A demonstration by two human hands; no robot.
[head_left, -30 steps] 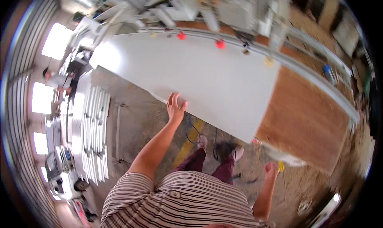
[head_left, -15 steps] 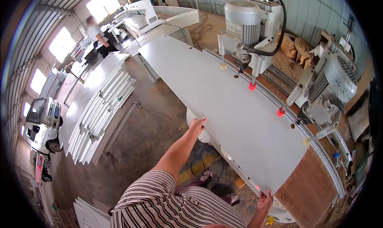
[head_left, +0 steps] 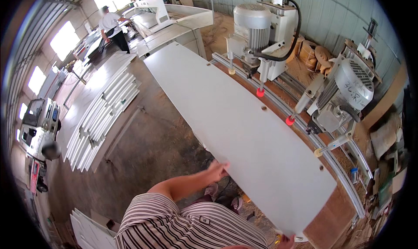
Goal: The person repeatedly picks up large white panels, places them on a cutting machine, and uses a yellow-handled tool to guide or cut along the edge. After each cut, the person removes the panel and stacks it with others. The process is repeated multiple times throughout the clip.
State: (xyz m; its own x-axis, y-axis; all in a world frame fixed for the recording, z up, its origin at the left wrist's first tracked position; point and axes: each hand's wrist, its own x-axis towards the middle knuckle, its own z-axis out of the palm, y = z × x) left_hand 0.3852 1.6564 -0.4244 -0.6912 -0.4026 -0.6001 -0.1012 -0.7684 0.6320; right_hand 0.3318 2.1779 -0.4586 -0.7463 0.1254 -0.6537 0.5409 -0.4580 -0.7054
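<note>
**Long white panel held against a workshop drilling line**

A person in a striped shirt steadies a long white panel [head_left: 244, 131] lying flat on the tabletop [head_left: 344, 214] of a multi-head drilling machine, its far long edge set along the metal guide rail [head_left: 305, 127]. The left hand [head_left: 219, 170] rests at the panel's near long edge, fingers [head_left: 224, 165] spread and only lightly curled, touching the board rather than closed around it. The right hand [head_left: 285, 240] is at the near corner by the picture's bottom rim; only a sliver shows, so how its fingers are set cannot be told.

Red-tipped clamp feet [head_left: 260, 92] hang just above the board near the rail, beside two grey motors [head_left: 252, 20]. Two small holes show close to that edge.

The risk, on this evidence: much of the panel's length runs well away from both hands, so an uneven push could swing the far end off the rail, or the near corner could slide off its support. Stacked white panels [head_left: 102, 114] lie on the floor to the left; another person [head_left: 112, 25] works far off.
</note>
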